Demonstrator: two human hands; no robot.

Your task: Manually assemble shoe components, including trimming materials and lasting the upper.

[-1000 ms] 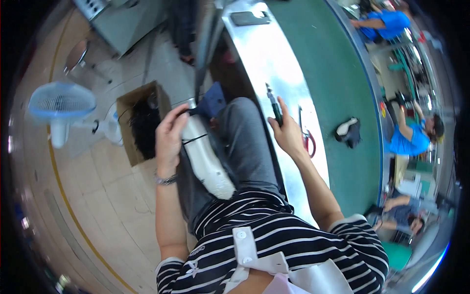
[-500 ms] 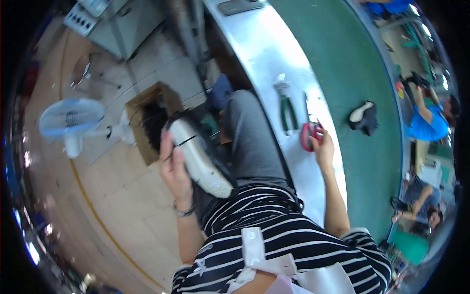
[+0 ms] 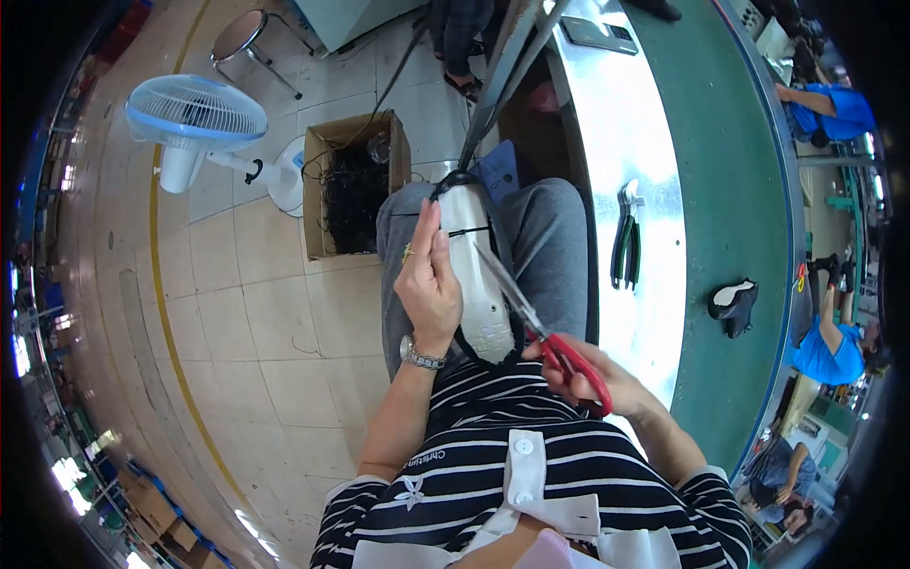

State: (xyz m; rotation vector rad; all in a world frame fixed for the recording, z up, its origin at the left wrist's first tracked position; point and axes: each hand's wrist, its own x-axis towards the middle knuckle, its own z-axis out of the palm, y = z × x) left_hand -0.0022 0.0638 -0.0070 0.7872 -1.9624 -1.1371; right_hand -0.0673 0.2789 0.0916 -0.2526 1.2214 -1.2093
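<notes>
A shoe upper (image 3: 472,294) with black sides lies lengthwise on my lap, its white underside facing up. A thin black cord (image 3: 468,231) crosses that underside nearer its far end. Along its left edge, my left hand (image 3: 432,292) grips it with the fingers pointing away from me. My right hand (image 3: 616,381) is closed around the red handles of a pair of scissors (image 3: 574,368). The scissors' metal blade slants over the white underside, its tip just short of the cord. I cannot tell whether the blades are apart.
Green-handled cutting pliers (image 3: 627,248) and a phone (image 3: 599,35) lie on the metal bench (image 3: 654,327) to the right. Beyond, a dark shoe (image 3: 736,308) rests on a green surface. At left stand a cardboard box (image 3: 402,152) of black strands, a fan (image 3: 197,109) and a stool (image 3: 239,35). Other people are around.
My right hand has brought the scissors from the bench to the shoe upper. The shoe upper has shifted onto the middle of my lap. My view has turned.
</notes>
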